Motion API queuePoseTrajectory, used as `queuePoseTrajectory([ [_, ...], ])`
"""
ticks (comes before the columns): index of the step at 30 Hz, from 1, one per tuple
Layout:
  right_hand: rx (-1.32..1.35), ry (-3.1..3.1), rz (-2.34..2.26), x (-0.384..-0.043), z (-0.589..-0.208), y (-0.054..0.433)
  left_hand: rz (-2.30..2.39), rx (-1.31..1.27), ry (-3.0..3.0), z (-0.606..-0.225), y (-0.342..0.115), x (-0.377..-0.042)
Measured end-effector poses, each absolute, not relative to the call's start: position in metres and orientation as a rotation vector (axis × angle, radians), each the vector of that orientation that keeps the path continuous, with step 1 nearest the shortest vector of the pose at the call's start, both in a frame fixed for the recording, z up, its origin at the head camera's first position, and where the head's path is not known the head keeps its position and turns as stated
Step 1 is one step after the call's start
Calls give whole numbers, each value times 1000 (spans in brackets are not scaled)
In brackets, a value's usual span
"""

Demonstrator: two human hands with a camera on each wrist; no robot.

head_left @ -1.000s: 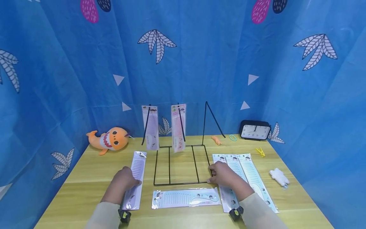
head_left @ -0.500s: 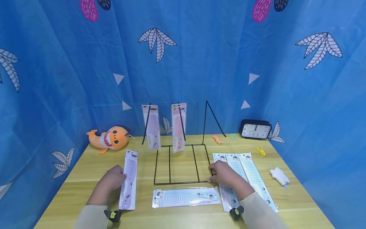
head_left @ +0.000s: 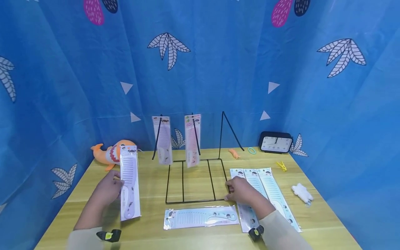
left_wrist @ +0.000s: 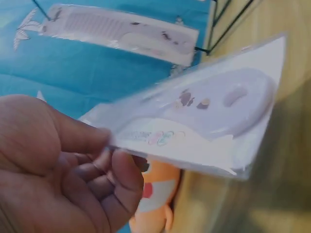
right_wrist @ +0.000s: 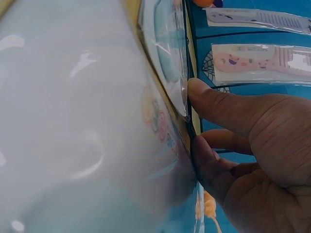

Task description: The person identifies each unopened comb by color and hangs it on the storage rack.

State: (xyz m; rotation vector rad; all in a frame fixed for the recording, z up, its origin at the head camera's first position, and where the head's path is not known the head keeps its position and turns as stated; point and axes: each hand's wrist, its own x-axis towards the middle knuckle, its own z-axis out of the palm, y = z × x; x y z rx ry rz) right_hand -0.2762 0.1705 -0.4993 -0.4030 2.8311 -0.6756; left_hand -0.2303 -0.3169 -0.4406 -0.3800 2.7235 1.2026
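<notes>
My left hand (head_left: 107, 189) pinches a packaged purple comb (head_left: 129, 184) by its left edge, holding it raised and nearly upright. In the left wrist view, thumb and fingers grip the edge of the comb's clear sleeve, its handle end (left_wrist: 218, 104) pointing away from the hand. My right hand (head_left: 243, 190) grips the right side of the base of a black wire display rack (head_left: 199, 201). A packaged purple comb (head_left: 163, 146) hangs from the rack's left hook and pink packaged combs (head_left: 192, 146) from its middle one. The right hook (head_left: 232, 130) carries nothing.
One blue packaged comb (head_left: 201, 217) lies crosswise before the rack; several more (head_left: 275, 194) lie to its right, partly under my right forearm. An orange plush shark (head_left: 107, 155), a black clock (head_left: 276, 142), a yellow clip (head_left: 282, 166) and a white plush (head_left: 302, 192) stand around.
The left hand has lifted the purple comb off the table and carried it left and upward, now overlapping the shark. The right hand has stayed on the rack.
</notes>
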Motion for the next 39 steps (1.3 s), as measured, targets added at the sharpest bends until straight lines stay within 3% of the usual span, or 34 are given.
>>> queuePoseTrajectory([
  [6,-390,2829,-667,-275,-498,170,1532,-238,2676,-427,-318,-223],
  [16,-372,2821,-676,-275,-499,169,1929,575,2549,-430,-309,-213],
  [20,-383,2823,-681,-275,-499,168,1932,759,2478,-432,-305,-212],
  [39,-441,2829,-724,-273,-500,169,1615,534,2627,-438,-280,-216],
])
